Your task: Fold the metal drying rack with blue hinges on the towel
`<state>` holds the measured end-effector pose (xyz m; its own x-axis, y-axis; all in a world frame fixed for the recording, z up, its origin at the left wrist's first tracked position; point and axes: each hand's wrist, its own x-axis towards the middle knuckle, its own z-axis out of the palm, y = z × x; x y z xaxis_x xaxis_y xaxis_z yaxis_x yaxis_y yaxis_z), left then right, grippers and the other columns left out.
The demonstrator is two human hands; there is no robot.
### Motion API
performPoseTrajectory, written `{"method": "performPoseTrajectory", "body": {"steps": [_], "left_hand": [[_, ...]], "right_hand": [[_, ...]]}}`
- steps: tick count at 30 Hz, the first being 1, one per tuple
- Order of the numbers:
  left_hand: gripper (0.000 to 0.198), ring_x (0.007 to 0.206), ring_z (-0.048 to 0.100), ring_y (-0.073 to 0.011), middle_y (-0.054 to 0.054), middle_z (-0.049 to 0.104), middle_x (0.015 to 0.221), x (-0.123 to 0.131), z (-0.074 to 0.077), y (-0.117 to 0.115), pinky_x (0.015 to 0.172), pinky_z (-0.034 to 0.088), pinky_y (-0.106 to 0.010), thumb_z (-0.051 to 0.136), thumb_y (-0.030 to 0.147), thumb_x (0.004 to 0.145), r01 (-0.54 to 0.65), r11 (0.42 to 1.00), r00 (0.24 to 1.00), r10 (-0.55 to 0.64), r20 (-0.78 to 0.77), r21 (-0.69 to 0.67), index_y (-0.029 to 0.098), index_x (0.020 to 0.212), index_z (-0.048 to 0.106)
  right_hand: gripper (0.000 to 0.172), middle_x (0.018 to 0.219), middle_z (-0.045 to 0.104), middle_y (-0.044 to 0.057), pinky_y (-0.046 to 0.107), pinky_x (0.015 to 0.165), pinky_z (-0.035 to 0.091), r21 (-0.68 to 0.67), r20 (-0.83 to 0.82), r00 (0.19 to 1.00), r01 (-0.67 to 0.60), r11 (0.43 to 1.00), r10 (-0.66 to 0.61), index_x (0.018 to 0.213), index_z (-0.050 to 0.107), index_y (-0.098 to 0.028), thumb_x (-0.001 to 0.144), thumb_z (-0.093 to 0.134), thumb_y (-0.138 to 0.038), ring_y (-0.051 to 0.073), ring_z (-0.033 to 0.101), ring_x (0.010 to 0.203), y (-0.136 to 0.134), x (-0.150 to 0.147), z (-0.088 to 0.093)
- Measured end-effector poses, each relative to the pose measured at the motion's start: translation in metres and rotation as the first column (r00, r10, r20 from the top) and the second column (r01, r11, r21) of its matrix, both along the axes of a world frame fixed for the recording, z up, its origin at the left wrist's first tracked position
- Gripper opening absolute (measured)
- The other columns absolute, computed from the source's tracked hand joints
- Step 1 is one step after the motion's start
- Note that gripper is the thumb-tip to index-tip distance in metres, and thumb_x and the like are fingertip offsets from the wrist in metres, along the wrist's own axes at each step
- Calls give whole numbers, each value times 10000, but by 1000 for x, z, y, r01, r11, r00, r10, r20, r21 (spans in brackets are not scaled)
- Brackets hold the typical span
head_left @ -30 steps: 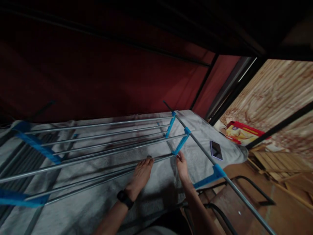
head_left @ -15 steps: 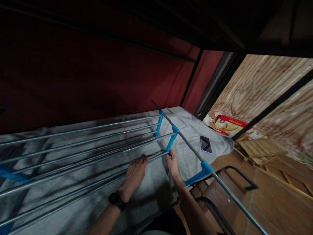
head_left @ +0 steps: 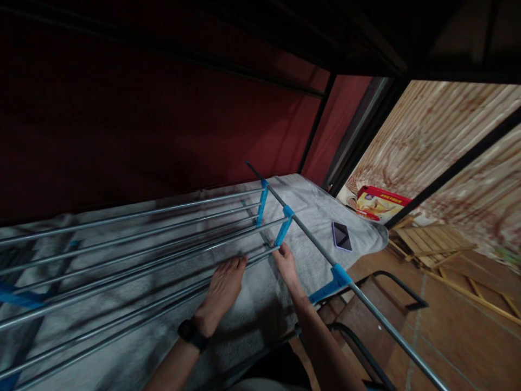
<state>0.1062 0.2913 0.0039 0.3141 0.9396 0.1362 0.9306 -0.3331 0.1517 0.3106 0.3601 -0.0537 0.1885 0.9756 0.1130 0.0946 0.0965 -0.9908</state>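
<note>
A rack of grey metal tubes (head_left: 163,240) joined by blue plastic connectors lies on its side on a grey cloth. Wearing a dark watch (head_left: 192,334), my left hand (head_left: 225,282) is closed over a lower tube, its fingertips hidden behind it. Farther right, my right hand (head_left: 285,265) grips the end of that tube, just under the middle blue connector (head_left: 284,228). A long upright pole (head_left: 313,239) runs through several connectors, from the back down to the lower right. Another blue connector (head_left: 340,276) sits nearer me on this pole.
On the grey cloth (head_left: 305,198) lies a phone (head_left: 341,237) right of the pole. A red and yellow box (head_left: 380,203) stands beyond the cloth. Chairs with black armrests (head_left: 401,288) stand at lower right, near wooden slats (head_left: 431,244). A dark red wall (head_left: 163,130) rises behind.
The view has shifted slightly, so the rack and phone appear a little higher and more to the left. Both hands stay at nearly the same places on the rack.
</note>
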Motion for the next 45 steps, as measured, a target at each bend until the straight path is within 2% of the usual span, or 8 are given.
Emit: {"method": "performPoseTrajectory", "body": {"steps": [4,10,15,20,25,30,35,45], "left_hand": [[552,1189,605,-248,-154,627,1306,12,7,7,1044,446,-413,303,-9,903,40,999,999,-39,38,-29,143,1399,492],[410,1113,627,-230,-126,635,1246,63,22,41,948,493,-345,333,187,995,174,982,971,-158,180,-77,176,1371,496],[385,1112,647,-252,-138,655,1256,88,23,62,893,511,-342,389,327,1009,41,974,974,11,225,-224,172,1335,522],[374,1004,695,-248,-107,729,1087,89,20,67,820,509,-328,399,380,1006,8,957,984,44,173,-288,223,1314,542],[370,967,701,-248,-104,733,1064,83,24,72,775,491,-321,312,348,1024,57,957,991,-20,133,-283,237,1230,599],[370,976,700,-259,-85,726,1114,78,25,74,744,482,-321,315,331,1023,102,958,989,-68,131,-267,260,1282,570],[371,1015,694,-263,-84,727,1129,80,23,70,792,491,-339,325,339,1024,74,963,986,-32,162,-260,254,1296,563],[314,1033,692,-232,-57,734,1123,80,21,73,816,489,-316,338,313,1022,61,968,976,-7,216,-244,260,1139,623]], "right_hand": [[282,1022,717,15,315,920,478,12,1,1000,7,1000,-7,1020,666,-194,817,585,-372,210,628,972,-1,-2,3],[230,954,706,23,320,888,480,17,64,996,56,998,-57,964,652,-200,807,547,-332,200,615,907,0,-1,1],[353,1050,721,49,326,909,485,45,59,998,27,999,-30,1072,667,-193,765,500,-238,210,633,959,-1,-1,1],[337,1023,728,57,335,877,497,55,144,988,40,998,-47,1075,674,-194,806,474,-233,218,641,923,-3,-1,4],[224,863,703,37,313,774,494,47,230,972,44,998,-53,974,653,-200,866,500,-323,208,630,797,-3,0,4],[242,934,715,59,330,825,483,57,270,961,53,997,-66,1017,651,-207,891,505,-355,226,646,860,-3,-1,3],[246,1006,727,68,346,881,485,61,268,962,36,997,-52,1041,657,-217,887,493,-315,236,652,917,-3,-1,3],[280,1002,721,91,337,846,497,35,430,897,96,995,-102,1064,637,-195,917,431,-316,235,665,906,-8,-6,6]]}}
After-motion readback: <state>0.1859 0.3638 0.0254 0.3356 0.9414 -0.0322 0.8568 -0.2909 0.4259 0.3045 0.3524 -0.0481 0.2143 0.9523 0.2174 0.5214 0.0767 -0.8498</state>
